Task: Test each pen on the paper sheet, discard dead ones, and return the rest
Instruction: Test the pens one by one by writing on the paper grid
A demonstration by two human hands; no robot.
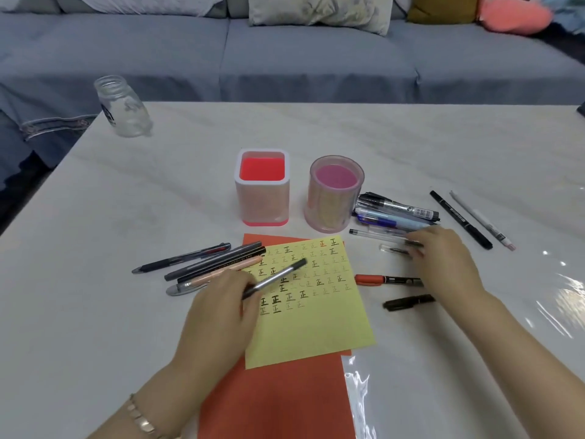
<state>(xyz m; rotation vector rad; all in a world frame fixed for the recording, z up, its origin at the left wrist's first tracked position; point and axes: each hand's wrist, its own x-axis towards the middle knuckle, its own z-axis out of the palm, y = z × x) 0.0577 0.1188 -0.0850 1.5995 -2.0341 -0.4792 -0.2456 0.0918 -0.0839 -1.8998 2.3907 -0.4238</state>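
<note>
While a grey sofa (pixel 316 58) stands behind, pale marble table (pixel 158 185), yellow paper sheet (pixel 316 327).

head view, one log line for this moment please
left hand: holds grey pen over yellow sheet | right hand: at clear pen right of sheet, grip unclear | square holder, round holder: no pens inside

On my feed I see a person's two hands and forearms, the left hand (pixel 221 301) and the right hand (pixel 444 259), both shown from above. The arms are bare as far as the picture's lower edge cuts them off. The left wrist wears a bracelet (pixel 141 419) of flat, oblong metal links with a pinkish-gold sheen, sitting close around the wrist; only part of the band shows. The right hand's fingertips are blurred, so I cannot make out the nails.
</note>
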